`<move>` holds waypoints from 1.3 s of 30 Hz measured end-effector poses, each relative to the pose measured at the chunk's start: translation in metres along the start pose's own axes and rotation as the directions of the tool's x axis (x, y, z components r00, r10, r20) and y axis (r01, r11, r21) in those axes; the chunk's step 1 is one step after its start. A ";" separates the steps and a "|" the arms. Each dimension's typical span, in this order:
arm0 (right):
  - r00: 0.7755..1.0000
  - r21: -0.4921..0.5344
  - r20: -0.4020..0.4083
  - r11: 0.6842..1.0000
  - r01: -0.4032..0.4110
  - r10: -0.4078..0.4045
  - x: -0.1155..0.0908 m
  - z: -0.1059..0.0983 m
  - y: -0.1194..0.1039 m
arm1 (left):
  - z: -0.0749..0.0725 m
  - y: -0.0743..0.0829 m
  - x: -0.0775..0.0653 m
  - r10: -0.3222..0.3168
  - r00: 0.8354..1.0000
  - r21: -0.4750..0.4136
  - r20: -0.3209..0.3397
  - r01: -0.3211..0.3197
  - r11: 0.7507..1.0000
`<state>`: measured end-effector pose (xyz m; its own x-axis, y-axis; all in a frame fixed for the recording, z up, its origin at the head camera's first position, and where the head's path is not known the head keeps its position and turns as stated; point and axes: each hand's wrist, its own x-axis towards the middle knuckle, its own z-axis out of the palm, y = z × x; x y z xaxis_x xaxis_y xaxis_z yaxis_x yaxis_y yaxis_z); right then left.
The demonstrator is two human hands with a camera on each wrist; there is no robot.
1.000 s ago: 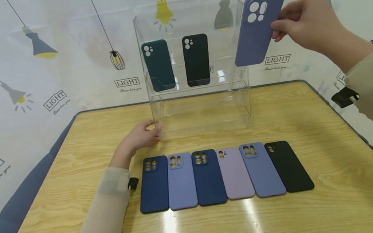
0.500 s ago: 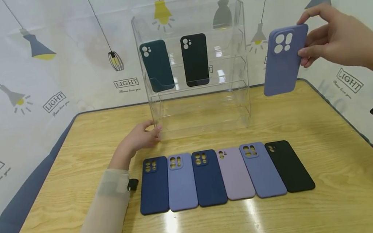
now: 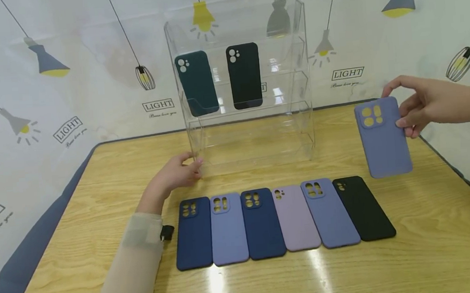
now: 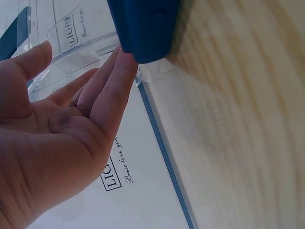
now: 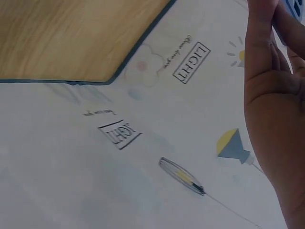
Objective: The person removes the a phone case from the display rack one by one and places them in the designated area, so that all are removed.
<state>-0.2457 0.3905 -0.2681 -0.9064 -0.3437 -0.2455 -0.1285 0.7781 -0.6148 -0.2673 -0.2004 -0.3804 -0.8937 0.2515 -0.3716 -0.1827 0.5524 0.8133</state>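
My right hand [image 3: 426,108] holds a periwinkle phone case [image 3: 386,144] by its upper right edge, thumb on the near side and forefinger at the top corner. It hangs over the table's right side, camera cutouts up. My left hand [image 3: 179,170] touches the lower left edge of a clear tiered display stand [image 3: 256,151]; in the left wrist view the fingers [image 4: 107,90] are nearly straight and the thumb stands apart. A teal phone case [image 3: 198,85] and a black phone case [image 3: 245,76] stand in one tier. The right wrist view shows only a sliver of the held case.
Several phone cases lie side by side on the wooden table [image 3: 81,250] in front of the stand: dark blue cases [image 3: 194,237], periwinkle cases [image 3: 229,234], a pink-lilac case [image 3: 298,222] and a black case [image 3: 366,212]. A lamp-print backdrop [image 3: 101,83] surrounds the table's back and sides.
My right hand has carried the periwinkle case away from the stand's upper right, moving right and down toward the table. The left hand and the row of cases have stayed in place.
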 end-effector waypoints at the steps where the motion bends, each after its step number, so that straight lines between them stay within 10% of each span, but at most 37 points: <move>1: 0.999 0.019 0.045 1.000 -0.011 0.010 0.000 0.002 0.007 | 0.000 0.000 0.000 0.001 1.000 0.000 0.000 -0.001 1.000; 8: 0.956 0.188 0.289 0.977 -0.102 0.044 -0.005 0.019 0.053 | -0.001 -0.003 0.004 -0.005 1.000 -0.008 -0.006 0.005 1.000; 39: 0.902 0.255 0.429 0.952 -0.168 0.045 -0.017 0.059 0.090 | -0.001 -0.005 0.004 0.001 1.000 0.002 -0.001 -0.001 1.000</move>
<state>-0.2180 0.4354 -0.3636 -0.6508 -0.5009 -0.5706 0.1329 0.6648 -0.7351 -0.2710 -0.2029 -0.3853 -0.8944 0.2510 -0.3701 -0.1807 0.5541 0.8126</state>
